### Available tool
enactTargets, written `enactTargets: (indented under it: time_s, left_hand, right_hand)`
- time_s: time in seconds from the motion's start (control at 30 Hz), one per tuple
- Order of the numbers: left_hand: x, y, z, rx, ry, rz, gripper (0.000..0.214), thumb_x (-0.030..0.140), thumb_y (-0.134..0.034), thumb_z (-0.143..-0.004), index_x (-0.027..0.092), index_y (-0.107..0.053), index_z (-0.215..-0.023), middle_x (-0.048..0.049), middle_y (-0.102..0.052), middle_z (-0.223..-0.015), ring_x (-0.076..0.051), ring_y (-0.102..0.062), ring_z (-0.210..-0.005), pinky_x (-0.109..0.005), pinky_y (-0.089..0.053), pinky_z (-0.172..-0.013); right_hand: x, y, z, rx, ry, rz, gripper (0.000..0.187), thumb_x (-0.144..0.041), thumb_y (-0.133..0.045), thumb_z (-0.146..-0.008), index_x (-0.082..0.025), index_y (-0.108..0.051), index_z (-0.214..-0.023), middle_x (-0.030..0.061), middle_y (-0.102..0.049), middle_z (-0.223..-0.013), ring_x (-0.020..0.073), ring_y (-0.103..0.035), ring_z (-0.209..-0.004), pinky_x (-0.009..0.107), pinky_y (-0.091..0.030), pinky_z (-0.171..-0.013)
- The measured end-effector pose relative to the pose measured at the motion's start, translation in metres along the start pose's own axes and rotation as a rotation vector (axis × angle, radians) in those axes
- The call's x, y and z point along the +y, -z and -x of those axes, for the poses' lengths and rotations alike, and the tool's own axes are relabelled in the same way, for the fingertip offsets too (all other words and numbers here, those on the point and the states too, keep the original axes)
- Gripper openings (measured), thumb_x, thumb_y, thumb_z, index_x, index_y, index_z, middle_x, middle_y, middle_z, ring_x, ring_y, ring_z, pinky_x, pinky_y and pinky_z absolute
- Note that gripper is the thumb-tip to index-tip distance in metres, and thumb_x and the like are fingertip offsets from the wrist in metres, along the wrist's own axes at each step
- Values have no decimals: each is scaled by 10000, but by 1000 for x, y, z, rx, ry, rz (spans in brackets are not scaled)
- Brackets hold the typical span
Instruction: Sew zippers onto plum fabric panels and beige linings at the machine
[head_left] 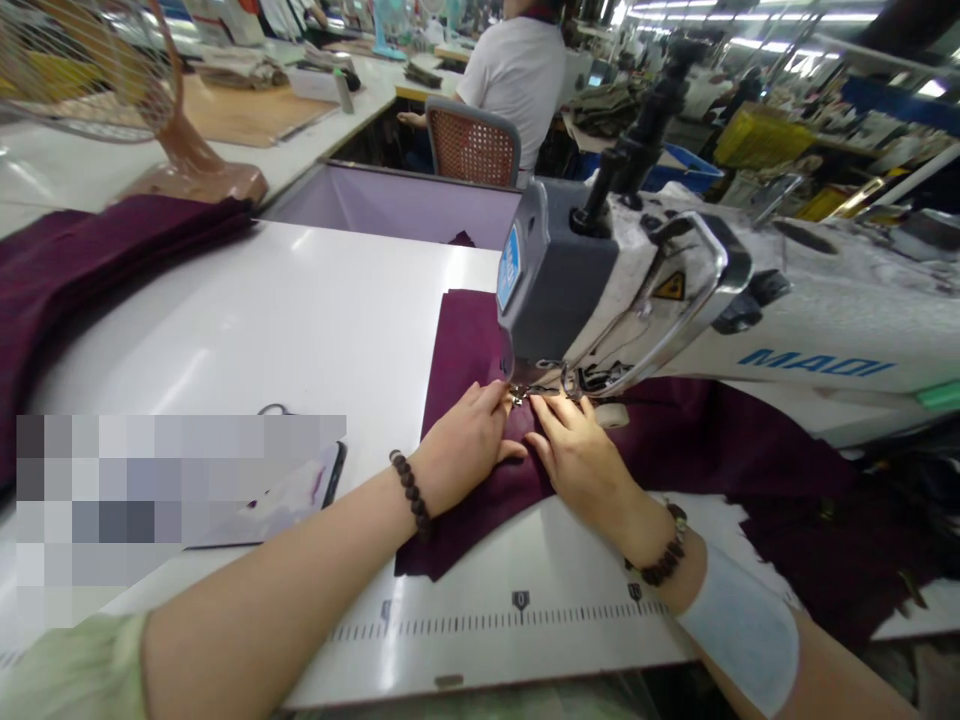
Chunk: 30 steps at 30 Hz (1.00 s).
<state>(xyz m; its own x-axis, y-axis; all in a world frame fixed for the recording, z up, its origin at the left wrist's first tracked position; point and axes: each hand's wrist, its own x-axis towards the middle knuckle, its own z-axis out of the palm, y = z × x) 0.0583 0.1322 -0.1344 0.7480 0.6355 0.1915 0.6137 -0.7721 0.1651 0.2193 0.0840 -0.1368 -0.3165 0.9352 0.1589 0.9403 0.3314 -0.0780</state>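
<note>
My left hand (465,448) and right hand (579,458) lie flat and open on the maroon cloth (463,335), gripping nothing. Their fingertips nearly meet just short of the needle foot (520,393). Under my left hand the cloth runs lengthwise away from me, past the sewing machine (675,300), and more spreads off beyond my right wrist. The machine's arm reads "MAQI" (817,362). A printed ruler (517,618) lies just below my wrists.

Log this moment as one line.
left hand: flat on maroon fabric | right hand: flat on it beside presser foot | sewing machine: above fabric | folded maroon stack: far left
</note>
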Motion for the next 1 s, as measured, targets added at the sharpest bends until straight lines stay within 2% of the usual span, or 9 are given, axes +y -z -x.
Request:
enactTargets:
  time_s: [0.23,0.33,0.4,0.5,0.53,0.6,0.7,0.83,1.0]
  left_hand:
    - [-4,0,3,-31,-9,3,489,396,-557,-835,32,-494,-1154,-177,-496,-1223,-244,-435,-1186,-402,-309,-1041]
    - [-9,4,7,-72,-19,-27,365,313,-504,-885,77,-500,-1163,-151,-486,-1267,-249,-406,-1222,-458,-282,-1041]
    - [-12,11,11,-90,-26,-25,255,193,-461,-904,115,-526,-1137,-117,-487,-1283,-243,-410,-1224,-471,-281,-1036]
    - [-7,23,16,-109,-68,6,226,102,-437,-893,130,-569,-1075,-79,-557,-1206,-189,-505,-1132,-353,-369,-994]
    - [-3,26,17,-109,-79,11,207,124,-447,-896,121,-579,-1056,-79,-582,-1163,-176,-536,-1089,-312,-397,-967]
    - [6,28,19,-82,-79,10,209,218,-479,-900,98,-588,-1032,-98,-606,-1098,-180,-569,-1032,-280,-434,-923]
    - [17,22,22,7,-69,-6,354,358,-531,-865,58,-579,-1046,-153,-590,-1093,-232,-568,-1029,-328,-455,-904]
    - [18,7,27,53,-96,-36,549,441,-616,-776,28,-538,-1128,-192,-537,-1185,-278,-504,-1123,-376,-407,-974]
    - [11,-1,32,58,-157,-71,567,452,-600,-778,67,-510,-1185,-175,-519,-1233,-281,-461,-1181,-409,-378,-999]
  right_hand:
    - [17,31,2,-126,-145,186,525,-480,-470,-849,-150,-458,-1256,180,-491,-1252,352,-430,-1153,668,-192,-957]
    - [31,62,4,-366,-186,131,487,-468,-447,-861,-108,-518,-1181,184,-575,-1126,323,-551,-1014,538,-399,-869]
    - [35,86,8,-525,-114,26,457,-416,-434,-875,-109,-517,-1203,167,-598,-1107,289,-582,-986,429,-446,-845]
    - [29,111,16,-802,77,-221,388,-323,-434,-883,-172,-521,-1230,87,-640,-1068,212,-608,-961,306,-469,-825]
    - [24,112,18,-824,114,-277,345,-288,-423,-888,-186,-559,-1188,62,-663,-1009,190,-623,-917,286,-476,-807]
    - [16,102,22,-646,113,-293,305,-239,-397,-896,-176,-614,-1100,58,-672,-965,178,-624,-907,293,-469,-834]
    - [7,65,26,-203,47,-198,352,-253,-404,-898,-143,-524,-1210,116,-531,-1242,217,-476,-1168,396,-368,-991]
    - [3,23,35,-141,16,-136,444,-286,-409,-895,-204,-381,-1331,100,-322,-1415,253,-270,-1314,566,-236,-1032]
    - [4,16,40,-125,24,-121,447,-297,-399,-898,-212,-371,-1335,102,-309,-1422,247,-254,-1321,585,-232,-1024]
